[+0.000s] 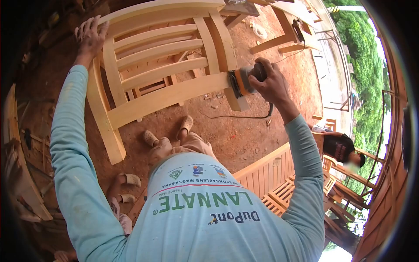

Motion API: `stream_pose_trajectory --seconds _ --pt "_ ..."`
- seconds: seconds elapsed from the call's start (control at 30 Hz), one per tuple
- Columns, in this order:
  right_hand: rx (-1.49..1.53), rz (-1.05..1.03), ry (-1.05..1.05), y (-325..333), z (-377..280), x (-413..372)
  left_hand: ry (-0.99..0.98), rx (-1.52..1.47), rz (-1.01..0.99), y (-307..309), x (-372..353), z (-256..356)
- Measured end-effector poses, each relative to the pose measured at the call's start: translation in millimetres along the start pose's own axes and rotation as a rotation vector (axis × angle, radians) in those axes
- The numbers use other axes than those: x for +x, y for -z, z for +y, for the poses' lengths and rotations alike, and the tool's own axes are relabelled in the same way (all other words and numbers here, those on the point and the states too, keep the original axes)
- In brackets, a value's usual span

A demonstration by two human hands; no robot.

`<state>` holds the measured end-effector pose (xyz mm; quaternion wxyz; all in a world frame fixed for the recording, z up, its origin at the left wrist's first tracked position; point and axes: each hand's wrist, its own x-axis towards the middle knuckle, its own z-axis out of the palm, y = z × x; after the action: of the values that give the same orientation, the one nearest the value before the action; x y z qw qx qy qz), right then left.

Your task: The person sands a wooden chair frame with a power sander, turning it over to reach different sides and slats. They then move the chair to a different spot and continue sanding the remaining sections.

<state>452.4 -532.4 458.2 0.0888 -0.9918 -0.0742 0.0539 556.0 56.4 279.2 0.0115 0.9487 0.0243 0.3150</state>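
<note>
A pale wooden furniture frame (170, 97) with curved slats stands on edge before me. My left hand (91, 37) rests on its upper left corner, fingers spread over the wood. At the frame's right end, my right hand (270, 83) is wrapped round the top of an orange and black power sander (244, 81). The sander's pad lies against the end of the lower rail and the leg. A dark cord (262, 116) hangs from the tool and trails over the dirt floor.
Slatted wooden furniture (279, 168) stands at the lower right, near a person in a black shirt (338, 147). Another wooden piece (279, 43) is at the upper right. Someone's feet (129, 180) show at the lower left, near curved boards (26, 174).
</note>
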Motion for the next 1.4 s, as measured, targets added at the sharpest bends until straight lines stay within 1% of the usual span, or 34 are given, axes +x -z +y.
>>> stream_pose_trajectory --seconds 0.07,0.17,0.27,0.37,0.47,0.57,0.67,0.77,0.87,0.97,1.0,1.07,1.17,1.2,1.23,1.3,1.33,1.4 --pt "0.019 0.0 0.014 0 0 0 -0.001 -0.015 0.0 -1 0 -2" --pt "-0.004 -0.062 0.108 -3 26 -4 -0.003 -0.03 0.009 0 0 -1" --pt "-0.011 -0.064 0.105 -1 23 -7 0.002 0.003 0.004 1 0 1" --pt "0.007 0.045 0.077 -3 5 -1 -0.001 0.0 0.01 -1 0 1" --pt "0.033 0.055 0.109 -7 9 6 -0.008 0.023 0.012 -4 0 -3" --pt "-0.009 -0.1 0.107 0 18 0 -0.02 -0.009 0.034 -3 0 -3" --pt "-0.042 -0.112 0.116 4 13 -8 0.012 0.061 -0.066 1 0 -1" --pt "0.034 0.01 0.087 -4 3 -5 -0.005 0.035 0.005 -3 1 -1" --pt "0.057 0.152 0.087 -16 -4 5 0.004 0.036 -0.001 0 0 2" --pt "0.068 0.241 0.099 -22 -7 17 0.014 0.042 0.004 2 -1 5" --pt "0.071 0.266 0.076 -25 -6 22 0.011 0.012 0.014 3 -1 7" --pt "0.076 0.314 0.032 -29 -4 39 0.026 0.053 -0.043 7 -1 8" --pt "0.081 0.311 -0.006 -24 -3 68 0.034 0.086 -0.077 13 1 11" --pt "0.026 0.35 0.038 -22 -5 77 0.035 0.087 -0.082 13 1 12" --pt "0.03 0.325 0.027 -18 -7 86 0.035 0.088 -0.088 13 1 13" --pt "0.039 0.275 0.0 -10 -10 107 0.02 0.03 -0.02 13 1 13" --pt "-0.004 0.291 0.016 -10 -11 119 0.011 0.001 0.015 13 1 13" --pt "0.028 0.222 0.001 -4 -14 139 0.014 0.003 0.005 13 1 13"
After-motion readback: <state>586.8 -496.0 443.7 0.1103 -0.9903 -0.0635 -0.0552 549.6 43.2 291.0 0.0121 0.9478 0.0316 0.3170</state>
